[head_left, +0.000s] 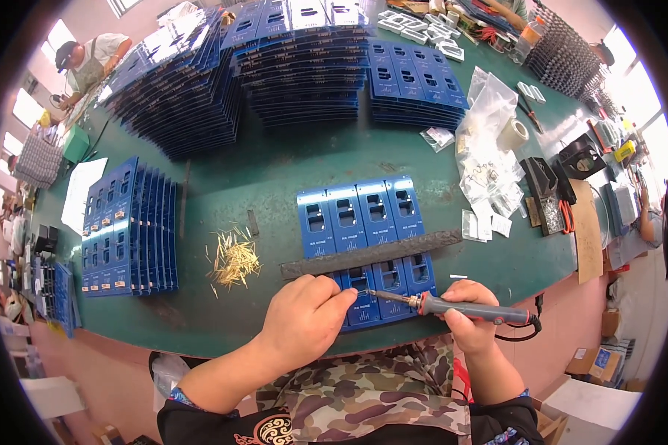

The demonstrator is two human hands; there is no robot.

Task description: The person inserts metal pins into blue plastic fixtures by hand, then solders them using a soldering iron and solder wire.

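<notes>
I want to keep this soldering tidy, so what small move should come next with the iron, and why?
Probably ease the soldering iron tip a touch left onto the spot on the blue circuit board panel pinched by the left hand. The right hand has the tip just short of those fingers, and the dark bar pins the panel.

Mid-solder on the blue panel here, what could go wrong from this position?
The left hand sits pinched right at the soldering iron tip, so a slip could burn the fingers. The dark bar only lies across the blue board panel; a nudge might shift the boards. The iron's cord hangs off the table edge and could snag.
</notes>
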